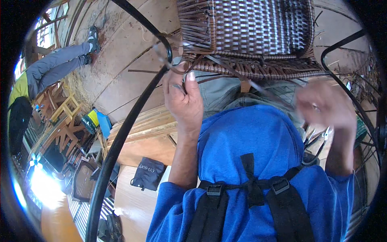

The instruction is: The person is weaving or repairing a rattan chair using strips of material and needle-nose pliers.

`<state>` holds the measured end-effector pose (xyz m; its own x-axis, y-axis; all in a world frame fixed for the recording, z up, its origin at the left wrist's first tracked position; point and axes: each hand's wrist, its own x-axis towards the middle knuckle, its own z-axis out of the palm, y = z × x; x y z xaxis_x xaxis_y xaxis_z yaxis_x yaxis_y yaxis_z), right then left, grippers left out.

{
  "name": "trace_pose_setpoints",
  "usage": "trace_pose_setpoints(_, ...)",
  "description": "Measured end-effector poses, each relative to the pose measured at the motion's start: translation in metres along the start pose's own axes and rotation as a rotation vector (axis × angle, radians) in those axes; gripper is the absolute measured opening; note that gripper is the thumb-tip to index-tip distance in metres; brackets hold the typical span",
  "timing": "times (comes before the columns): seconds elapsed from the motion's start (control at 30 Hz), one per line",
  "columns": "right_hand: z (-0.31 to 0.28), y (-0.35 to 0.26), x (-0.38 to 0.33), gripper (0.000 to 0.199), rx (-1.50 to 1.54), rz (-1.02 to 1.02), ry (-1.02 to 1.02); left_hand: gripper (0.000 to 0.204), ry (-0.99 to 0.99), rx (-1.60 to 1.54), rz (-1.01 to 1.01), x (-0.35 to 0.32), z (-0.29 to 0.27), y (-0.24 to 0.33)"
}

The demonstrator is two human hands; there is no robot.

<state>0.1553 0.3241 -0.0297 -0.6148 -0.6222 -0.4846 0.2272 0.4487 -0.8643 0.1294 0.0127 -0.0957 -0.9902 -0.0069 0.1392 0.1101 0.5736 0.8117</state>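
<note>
In front of me lies a brown woven wicker piece [258, 30], with glossy flat strands and a braided edge nearest my lap. My left hand [183, 97] is at its near left corner, thumb and forefinger pinched on a strand there. From that corner a thin flat wicker strand [260, 88] runs straight across to my right hand [326, 105]. The right hand is blurred by motion, its fingers curled where the strand reaches it. Further loose strand ends [141, 71] stick out beside the left hand.
Black curved tubes [121, 141] arch on both sides of me. Pliers [325, 134] lie near my right forearm. A dark pouch [148, 173] rests on a light board at my left. Beyond are wooden frames [66, 107] and another person's legs [60, 68].
</note>
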Motion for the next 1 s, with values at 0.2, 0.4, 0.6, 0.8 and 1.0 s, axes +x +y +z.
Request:
trace_pose_setpoints(0.2, 0.024, 0.024, -0.071, 0.014, 0.747, -0.848, -0.388, 0.037, -0.137, 0.37, 0.203, 0.017, 0.004, 0.015)
trace_pose_setpoints(0.4, 0.033, 0.043, -0.031, 0.023, 0.739, -0.01, 0.524, 0.025, -0.365, 0.496, 0.023, 0.035, 0.0, 0.023)
trace_pose_setpoints(0.6, 0.074, 0.025, 0.051, 0.02, -0.003, -0.162, 0.626, 0.013, -0.268, 0.066, -0.191, 0.044, 0.005, 0.024)
trace_pose_setpoints(0.8, 0.082, -0.008, 0.15, 0.027, -0.153, -0.42, 0.774, 0.011, -0.256, -0.089, -0.235, 0.033, -0.004, 0.03)
trace_pose_setpoints(1.0, 0.083, 0.002, 0.168, 0.013, -0.162, -0.479, 0.786, 0.015, -0.182, -0.108, -0.11, 0.034, -0.001, 0.025)
